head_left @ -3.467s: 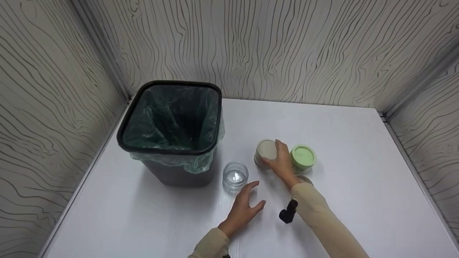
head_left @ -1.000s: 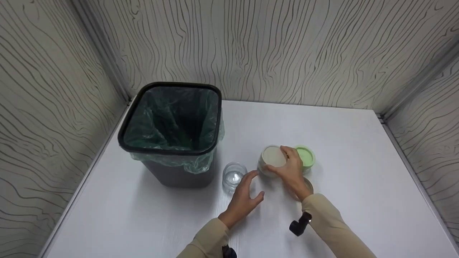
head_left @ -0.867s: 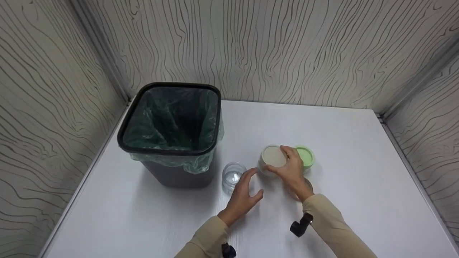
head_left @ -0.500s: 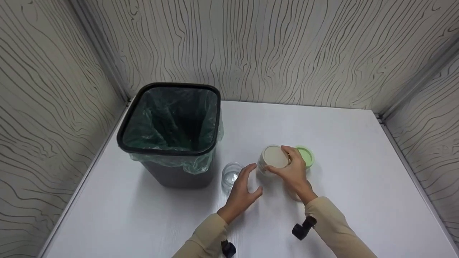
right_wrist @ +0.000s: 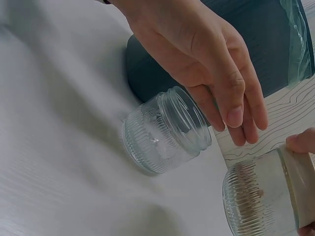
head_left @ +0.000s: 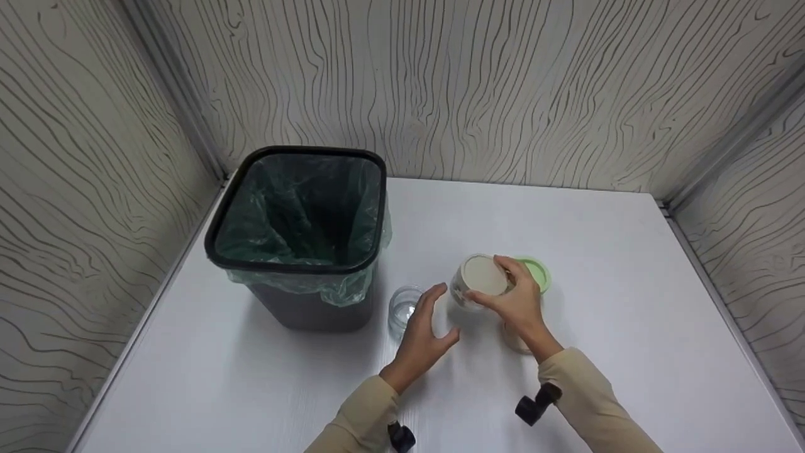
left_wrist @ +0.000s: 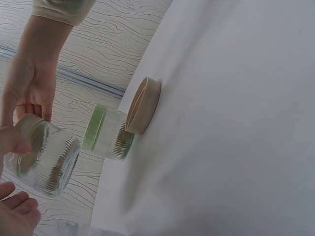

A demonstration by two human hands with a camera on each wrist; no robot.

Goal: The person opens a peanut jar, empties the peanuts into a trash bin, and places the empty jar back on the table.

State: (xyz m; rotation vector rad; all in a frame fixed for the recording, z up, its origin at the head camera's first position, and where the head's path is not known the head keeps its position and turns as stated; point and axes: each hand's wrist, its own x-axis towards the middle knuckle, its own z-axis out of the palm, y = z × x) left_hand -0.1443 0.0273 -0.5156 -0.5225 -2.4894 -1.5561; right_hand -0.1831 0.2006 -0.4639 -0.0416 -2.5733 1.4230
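Note:
My right hand point(head_left: 521, 306) grips a glass jar point(right_wrist: 248, 196) by its beige lid point(head_left: 484, 275), thumb and fingers on opposite sides of it. The jar is tilted, with brownish matter showing through its ribbed glass. Left of it, my left hand point(head_left: 420, 345) holds nothing, its thumb and fingers spread apart. An uncapped clear glass jar point(right_wrist: 160, 135) stands beside that hand, partly covered by it in the head view. Behind my right hand is a green-lidded jar point(left_wrist: 109, 132). A loose beige lid point(left_wrist: 143, 105) lies on the table, half hidden by my right wrist in the head view.
A dark bin point(head_left: 314, 314) with a green plastic liner stands on the left of the white table point(head_left: 604, 264), close to the uncapped jar. Wood-patterned panels point(head_left: 440, 88) enclose the table at the back and both sides.
My right hand has drawn the beige-lidded jar slightly nearer and right, tilting it. It now covers more of the green-lidded jar. My left hand has shifted slightly forward and left.

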